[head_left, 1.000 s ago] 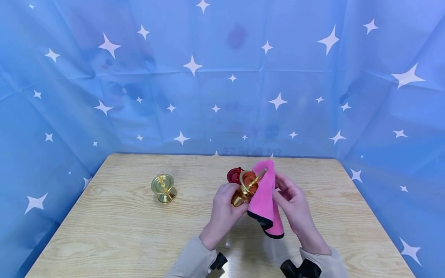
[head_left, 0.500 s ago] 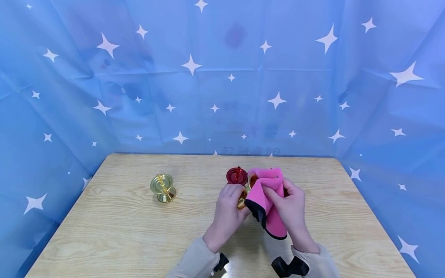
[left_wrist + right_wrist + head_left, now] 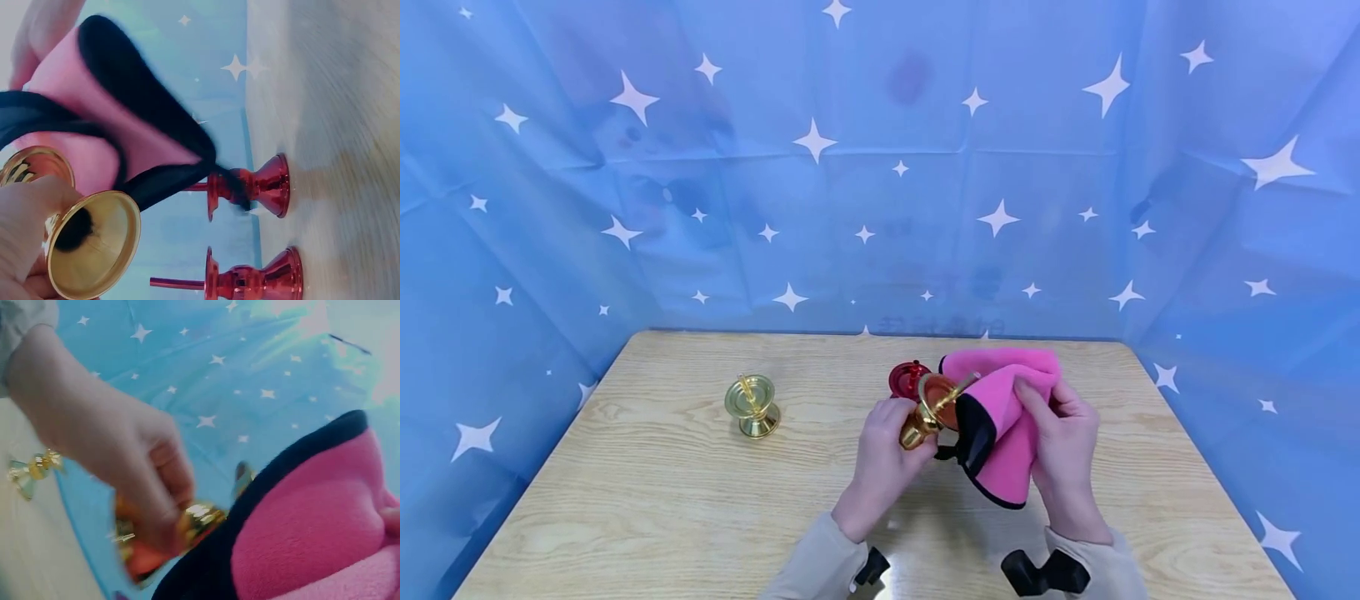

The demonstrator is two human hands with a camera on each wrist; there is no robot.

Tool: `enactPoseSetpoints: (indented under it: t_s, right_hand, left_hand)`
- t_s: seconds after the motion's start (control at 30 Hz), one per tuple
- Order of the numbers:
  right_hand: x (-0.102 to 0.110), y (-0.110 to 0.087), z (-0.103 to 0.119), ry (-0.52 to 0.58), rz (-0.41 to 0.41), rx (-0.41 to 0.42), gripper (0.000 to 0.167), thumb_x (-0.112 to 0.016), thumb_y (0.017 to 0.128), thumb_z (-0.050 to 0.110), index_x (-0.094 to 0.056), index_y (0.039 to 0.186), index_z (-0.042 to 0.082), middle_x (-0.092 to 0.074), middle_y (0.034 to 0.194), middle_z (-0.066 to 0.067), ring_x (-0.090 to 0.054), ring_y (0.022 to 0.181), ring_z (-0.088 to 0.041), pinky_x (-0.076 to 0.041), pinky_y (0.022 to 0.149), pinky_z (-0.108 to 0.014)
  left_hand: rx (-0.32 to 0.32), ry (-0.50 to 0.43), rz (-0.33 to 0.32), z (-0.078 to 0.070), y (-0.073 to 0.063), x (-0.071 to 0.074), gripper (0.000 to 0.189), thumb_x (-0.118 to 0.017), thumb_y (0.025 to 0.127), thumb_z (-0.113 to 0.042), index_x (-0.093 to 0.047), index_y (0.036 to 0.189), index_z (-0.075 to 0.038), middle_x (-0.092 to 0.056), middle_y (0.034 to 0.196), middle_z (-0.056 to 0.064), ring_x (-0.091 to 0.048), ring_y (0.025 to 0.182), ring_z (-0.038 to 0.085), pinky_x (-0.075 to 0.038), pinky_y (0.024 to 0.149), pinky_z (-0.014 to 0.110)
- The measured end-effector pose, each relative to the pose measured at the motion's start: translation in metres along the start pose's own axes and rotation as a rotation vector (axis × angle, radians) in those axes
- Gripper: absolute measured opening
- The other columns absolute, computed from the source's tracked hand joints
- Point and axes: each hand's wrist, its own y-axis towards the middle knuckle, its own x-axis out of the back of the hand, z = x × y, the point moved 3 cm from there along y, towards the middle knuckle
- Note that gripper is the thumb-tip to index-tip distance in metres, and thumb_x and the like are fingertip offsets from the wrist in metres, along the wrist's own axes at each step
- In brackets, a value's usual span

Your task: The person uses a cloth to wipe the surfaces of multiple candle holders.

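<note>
My left hand (image 3: 882, 458) grips a shiny gold candle holder (image 3: 917, 428) by its stem, tilted so that its dish and thin spike point to the right. The flared hollow base of this candle holder (image 3: 100, 240) faces the camera in the left wrist view. My right hand (image 3: 1066, 446) pinches a pink cloth (image 3: 1011, 471) with black edging, bunched between thumb and fingers. The cloth hangs right beside the dish and overlaps its edge in the head view. In the right wrist view, the left hand (image 3: 115, 434) covers part of the gold holder.
Behind the hands stands a red candle holder (image 3: 906, 377); the left wrist view shows a second red one (image 3: 253, 278) standing near it. Another gold candle holder (image 3: 756, 412) stands at the left of the wooden table (image 3: 662, 500). A blue star-patterned curtain (image 3: 865, 192) hangs behind.
The cloth, which was over the holder's dish and spike half a second ago, has moved right with my right hand, uncovering them. My left hand has stayed nearly in place.
</note>
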Motion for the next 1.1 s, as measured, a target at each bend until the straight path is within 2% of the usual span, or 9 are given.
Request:
enactPoseSetpoints:
  t_s: [0.17, 0.27, 0.4, 0.53, 0.73, 0.83, 0.93, 1.0, 1.1]
  right_hand:
    - [-0.005, -0.009, -0.013, -0.137, 0.083, -0.045, 0.015, -0.068, 0.079, -0.007, -0.074, 0.085, 0.005, -0.065, 0.071, -0.002, -0.059, 0.059, -0.007, -0.048, 0.052, -0.018]
    - [-0.011, -0.013, -0.017, -0.268, 0.163, 0.017, 0.016, -0.07, 0.078, -0.006, -0.072, 0.092, 0.0, -0.067, 0.084, 0.0, -0.06, 0.068, -0.008, -0.049, 0.055, -0.017]
    - [-0.017, -0.015, -0.018, -0.355, 0.227, 0.111, 0.017, -0.072, 0.077, -0.005, -0.07, 0.093, -0.005, -0.064, 0.097, -0.001, -0.06, 0.085, -0.011, -0.05, 0.062, -0.016]
    - [-0.018, -0.014, -0.018, -0.31, 0.223, 0.132, 0.015, -0.071, 0.076, -0.008, -0.07, 0.09, -0.008, -0.065, 0.094, -0.002, -0.06, 0.089, -0.013, -0.05, 0.064, -0.016]
    - [-0.015, -0.009, -0.015, -0.16, 0.152, 0.062, 0.009, -0.069, 0.076, -0.01, -0.071, 0.077, -0.001, -0.065, 0.079, -0.001, -0.059, 0.066, -0.008, -0.047, 0.053, -0.016]
    - [-0.01, -0.004, -0.008, -0.061, 0.092, 0.044, 0.011, -0.068, 0.078, -0.009, -0.072, 0.079, 0.001, -0.064, 0.072, -0.002, -0.056, 0.06, -0.007, -0.046, 0.051, -0.016]
    - [-0.005, -0.001, -0.002, 0.01, 0.068, 0.046, 0.012, -0.065, 0.08, -0.01, -0.072, 0.086, -0.002, -0.063, 0.071, -0.004, -0.056, 0.059, -0.008, -0.047, 0.052, -0.017]
    - [-0.003, -0.001, -0.001, -0.023, 0.099, 0.047, 0.012, -0.065, 0.081, -0.01, -0.072, 0.087, -0.002, -0.064, 0.074, -0.004, -0.057, 0.062, -0.008, -0.048, 0.053, -0.017]
    - [-0.004, -0.005, -0.006, -0.168, 0.219, 0.084, 0.012, -0.064, 0.081, -0.01, -0.071, 0.085, 0.0, -0.066, 0.082, 0.0, -0.058, 0.069, -0.007, -0.048, 0.056, -0.016]
  left_hand:
    - [-0.007, -0.003, -0.037, -0.002, 0.005, 0.004, 0.032, -0.08, 0.062, -0.007, -0.061, 0.087, -0.004, -0.062, 0.087, 0.005, -0.056, 0.079, 0.019, -0.047, 0.069, 0.03]
    - [-0.041, 0.029, -0.046, -0.005, 0.007, 0.005, 0.032, -0.081, 0.065, -0.01, -0.061, 0.088, -0.003, -0.063, 0.088, 0.007, -0.057, 0.081, 0.021, -0.048, 0.072, 0.031]
    - [-0.074, 0.092, -0.054, -0.007, 0.007, 0.006, 0.031, -0.081, 0.067, -0.015, -0.062, 0.088, -0.003, -0.063, 0.088, 0.007, -0.057, 0.082, 0.021, -0.048, 0.076, 0.032]
    - [-0.094, 0.111, -0.047, -0.008, 0.007, 0.006, 0.028, -0.079, 0.07, -0.018, -0.062, 0.087, -0.004, -0.063, 0.088, 0.006, -0.056, 0.082, 0.02, -0.047, 0.077, 0.032]
    - [-0.097, 0.081, -0.038, -0.006, 0.006, 0.005, 0.032, -0.081, 0.066, -0.018, -0.062, 0.088, -0.003, -0.062, 0.089, 0.007, -0.057, 0.082, 0.02, -0.048, 0.074, 0.032]
    - [-0.071, 0.05, -0.026, -0.002, 0.004, 0.003, 0.031, -0.08, 0.063, -0.011, -0.06, 0.086, -0.004, -0.062, 0.088, 0.006, -0.056, 0.081, 0.019, -0.047, 0.072, 0.031]
    - [-0.038, 0.002, -0.037, 0.002, 0.002, 0.003, 0.03, -0.077, 0.061, -0.006, -0.059, 0.085, -0.005, -0.062, 0.087, 0.004, -0.056, 0.081, 0.019, -0.047, 0.071, 0.029]
    - [-0.022, -0.035, -0.056, 0.004, 0.001, 0.004, 0.03, -0.077, 0.061, -0.004, -0.06, 0.086, -0.005, -0.063, 0.087, 0.005, -0.057, 0.082, 0.02, -0.048, 0.072, 0.03]
    - [-0.018, -0.075, -0.077, 0.003, 0.002, 0.005, 0.032, -0.077, 0.061, -0.002, -0.061, 0.089, -0.003, -0.063, 0.089, 0.007, -0.057, 0.084, 0.021, -0.048, 0.073, 0.03]
